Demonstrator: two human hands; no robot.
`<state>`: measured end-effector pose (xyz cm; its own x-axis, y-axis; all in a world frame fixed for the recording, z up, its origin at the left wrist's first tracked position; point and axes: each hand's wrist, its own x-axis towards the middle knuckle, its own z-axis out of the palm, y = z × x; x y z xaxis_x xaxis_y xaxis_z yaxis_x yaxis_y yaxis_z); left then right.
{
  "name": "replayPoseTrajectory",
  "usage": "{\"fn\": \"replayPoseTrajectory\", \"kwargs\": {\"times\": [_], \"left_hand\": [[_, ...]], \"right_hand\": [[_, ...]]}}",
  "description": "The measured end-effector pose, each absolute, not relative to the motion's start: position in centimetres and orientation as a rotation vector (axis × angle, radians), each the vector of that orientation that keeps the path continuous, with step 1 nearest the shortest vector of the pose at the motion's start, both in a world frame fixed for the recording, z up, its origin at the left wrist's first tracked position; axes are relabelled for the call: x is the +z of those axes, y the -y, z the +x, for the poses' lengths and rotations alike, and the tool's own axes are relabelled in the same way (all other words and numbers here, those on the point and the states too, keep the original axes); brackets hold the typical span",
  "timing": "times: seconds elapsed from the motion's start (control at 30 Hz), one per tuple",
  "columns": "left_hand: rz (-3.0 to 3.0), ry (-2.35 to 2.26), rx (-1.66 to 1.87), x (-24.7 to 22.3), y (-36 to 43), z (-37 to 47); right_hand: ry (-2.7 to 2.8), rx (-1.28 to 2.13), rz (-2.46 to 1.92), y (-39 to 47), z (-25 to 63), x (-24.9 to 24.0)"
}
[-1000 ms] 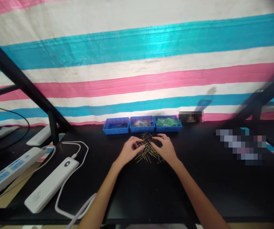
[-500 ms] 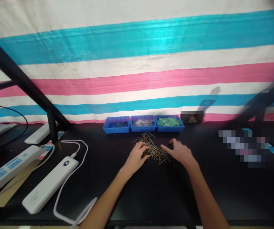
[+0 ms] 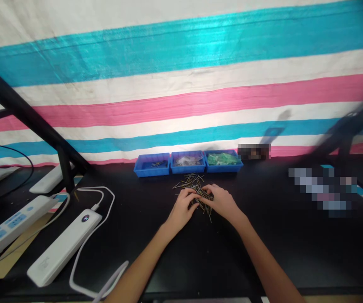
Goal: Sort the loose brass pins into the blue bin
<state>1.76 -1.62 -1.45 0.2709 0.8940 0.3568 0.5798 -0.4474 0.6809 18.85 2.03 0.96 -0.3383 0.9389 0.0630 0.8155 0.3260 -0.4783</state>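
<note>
A loose pile of thin, brass-and-dark metal rods (image 3: 195,182), screw-like or bit-like but too small to name surely, lies on the black table. My left hand (image 3: 182,208) rests at the pile's left side, thumb and fingers curved and apart around the rods. From the right, my right hand (image 3: 222,203) reaches over the pile, its fingers spread and touching the rods. The two hands nearly meet at the thumbs. Just behind stand three blue trays: the left tray (image 3: 151,171) holds a few rods, the middle tray (image 3: 188,169) clear bags, the right tray (image 3: 224,168) green packets.
On the left lie a white power bank (image 3: 62,248) with a looped white cable (image 3: 78,263) and a power strip (image 3: 14,227). Black metal struts (image 3: 36,109) slope up on both sides. A striped sheet (image 3: 181,92) hangs behind. Blurred patches cover items at right.
My right hand has moved left over the pile, pushing the rods together toward my left hand. The pile is narrower on its right. My left hand has barely moved.
</note>
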Motion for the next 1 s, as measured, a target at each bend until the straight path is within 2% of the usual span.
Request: {"fn": "replayPoseTrajectory", "kwargs": {"times": [0.5,1.0], "left_hand": [[2.036,-1.650,1.161,-0.1,1.6,1.6],[2.007,-1.646,1.154,0.1,1.6,1.6]], "right_hand": [[2.063,0.438,-1.585,-2.4,18.5,1.8],[2.156,0.659,-1.439,-1.8,17.5,1.4]]}}
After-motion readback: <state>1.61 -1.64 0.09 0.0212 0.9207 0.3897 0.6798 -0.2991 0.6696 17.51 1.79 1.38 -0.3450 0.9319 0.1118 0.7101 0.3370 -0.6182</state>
